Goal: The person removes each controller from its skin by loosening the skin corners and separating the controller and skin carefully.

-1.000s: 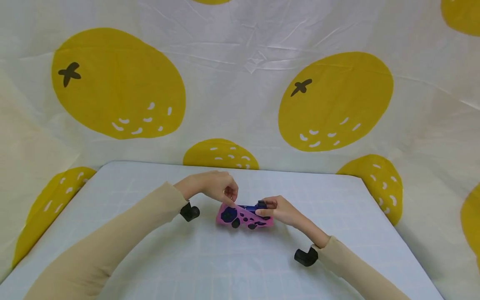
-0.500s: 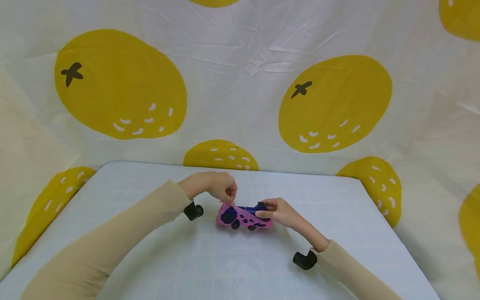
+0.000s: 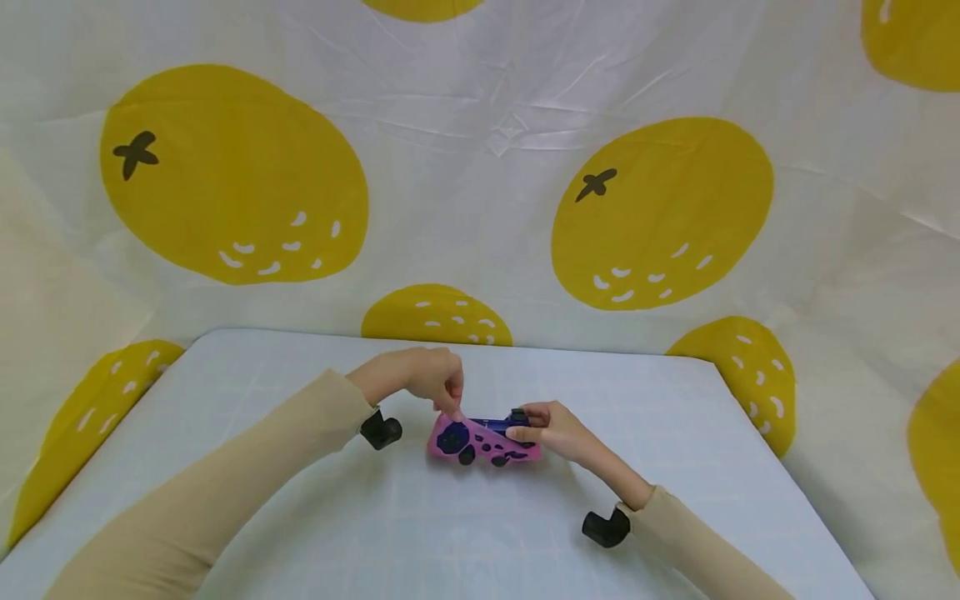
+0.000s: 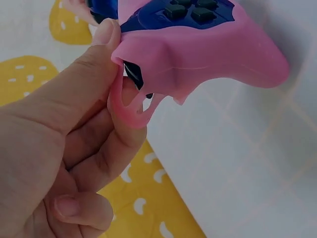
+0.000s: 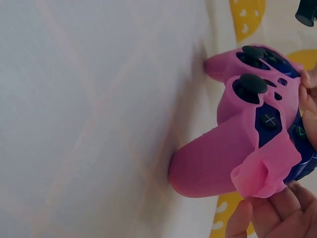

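Table (image 3: 300, 500) | left fingers (image 4: 106, 34) pinch pink cover (image 3: 480, 437) | right hand (image 3: 551, 429) grips controller (image 3: 497, 417)

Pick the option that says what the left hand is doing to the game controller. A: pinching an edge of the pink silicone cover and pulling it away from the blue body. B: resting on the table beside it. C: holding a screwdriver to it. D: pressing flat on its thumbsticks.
A: the left hand pinches the stretched edge of the pink silicone cover, baring the blue body.
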Demonstrator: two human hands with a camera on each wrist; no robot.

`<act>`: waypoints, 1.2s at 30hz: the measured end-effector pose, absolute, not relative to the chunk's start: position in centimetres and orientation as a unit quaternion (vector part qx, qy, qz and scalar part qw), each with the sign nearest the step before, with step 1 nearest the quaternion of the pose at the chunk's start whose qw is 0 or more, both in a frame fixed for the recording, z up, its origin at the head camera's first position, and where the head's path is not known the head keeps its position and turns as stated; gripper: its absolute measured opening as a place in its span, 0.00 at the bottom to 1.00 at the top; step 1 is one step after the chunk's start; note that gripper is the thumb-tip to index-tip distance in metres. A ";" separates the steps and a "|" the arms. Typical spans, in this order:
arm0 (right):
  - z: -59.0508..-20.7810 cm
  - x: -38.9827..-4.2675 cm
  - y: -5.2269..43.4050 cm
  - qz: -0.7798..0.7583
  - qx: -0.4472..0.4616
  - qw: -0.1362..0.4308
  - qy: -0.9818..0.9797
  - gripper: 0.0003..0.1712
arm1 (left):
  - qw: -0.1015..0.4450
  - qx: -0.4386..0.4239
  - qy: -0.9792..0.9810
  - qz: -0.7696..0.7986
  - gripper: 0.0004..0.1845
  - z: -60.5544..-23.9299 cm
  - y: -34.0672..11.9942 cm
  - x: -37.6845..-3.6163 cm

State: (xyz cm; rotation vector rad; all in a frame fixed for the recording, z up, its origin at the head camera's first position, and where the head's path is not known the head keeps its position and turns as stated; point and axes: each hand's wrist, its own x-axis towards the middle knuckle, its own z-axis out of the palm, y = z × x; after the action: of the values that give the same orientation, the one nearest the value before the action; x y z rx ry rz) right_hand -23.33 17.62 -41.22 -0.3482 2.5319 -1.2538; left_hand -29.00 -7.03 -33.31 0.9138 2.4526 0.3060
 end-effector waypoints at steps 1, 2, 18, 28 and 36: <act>-41.3 -23.3 17.6 -0.436 -0.122 0.147 0.880 0.34 | 0.249 0.335 0.903 0.106 0.10 -33.3 -7.0 -29.0; -41.3 -23.3 17.6 -0.438 -0.122 0.147 0.878 0.34 | 0.249 0.335 0.903 0.101 0.10 -33.3 -7.1 -29.0; -41.3 -23.3 17.9 -0.438 -0.132 0.140 0.878 0.35 | 0.186 0.391 0.888 0.156 0.06 -34.4 -9.6 -27.5; -41.2 -23.2 17.8 -0.433 -0.113 0.136 0.884 0.36 | 0.169 0.385 0.889 0.180 0.05 -35.8 -10.6 -26.9; -41.2 -23.2 17.7 -0.438 -0.109 0.135 0.882 0.36 | 0.156 0.384 0.884 0.216 0.04 -36.6 -11.2 -26.4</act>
State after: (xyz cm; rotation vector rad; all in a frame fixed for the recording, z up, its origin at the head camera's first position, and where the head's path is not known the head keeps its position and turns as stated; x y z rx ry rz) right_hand -23.21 17.73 -41.20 -0.3145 2.5552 -1.2702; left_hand -26.43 -11.21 -36.63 1.1002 2.5310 0.6176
